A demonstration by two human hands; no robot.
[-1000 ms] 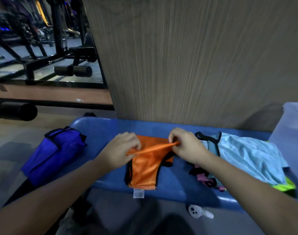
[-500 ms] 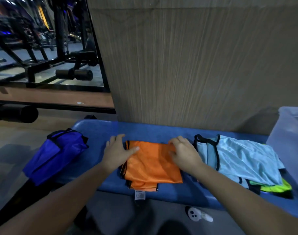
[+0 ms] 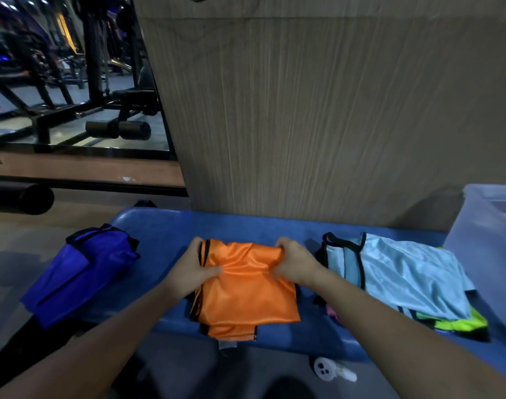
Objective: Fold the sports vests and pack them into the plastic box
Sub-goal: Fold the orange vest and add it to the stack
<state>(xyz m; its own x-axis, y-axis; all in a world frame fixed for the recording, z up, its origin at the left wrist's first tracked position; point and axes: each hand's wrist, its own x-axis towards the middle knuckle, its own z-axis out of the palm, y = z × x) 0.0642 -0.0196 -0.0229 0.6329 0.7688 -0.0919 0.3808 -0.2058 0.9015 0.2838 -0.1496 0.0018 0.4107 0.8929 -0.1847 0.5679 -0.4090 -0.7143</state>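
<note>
An orange sports vest [image 3: 246, 295] with black trim lies folded on the blue bench [image 3: 165, 234], its near edge hanging over the front. My left hand [image 3: 192, 269] grips its far left corner, thumb on top. My right hand [image 3: 296, 264] grips its far right corner, bunching the cloth. To the right lies a light blue vest [image 3: 407, 272] on a pile with a neon yellow-green vest [image 3: 459, 323] and a pink one [image 3: 332, 312] beneath. The translucent plastic box [image 3: 487, 243] stands at the far right.
A folded purple vest [image 3: 79, 269] sits at the bench's left end. A wood-grain wall [image 3: 318, 110] rises right behind the bench. Gym machines [image 3: 73, 82] stand at the back left. A small white object [image 3: 329, 370] lies on the floor below the bench.
The upper part of the orange vest was folded down flat, then both hands moved to its far corners and now grip them, gathering the cloth.
</note>
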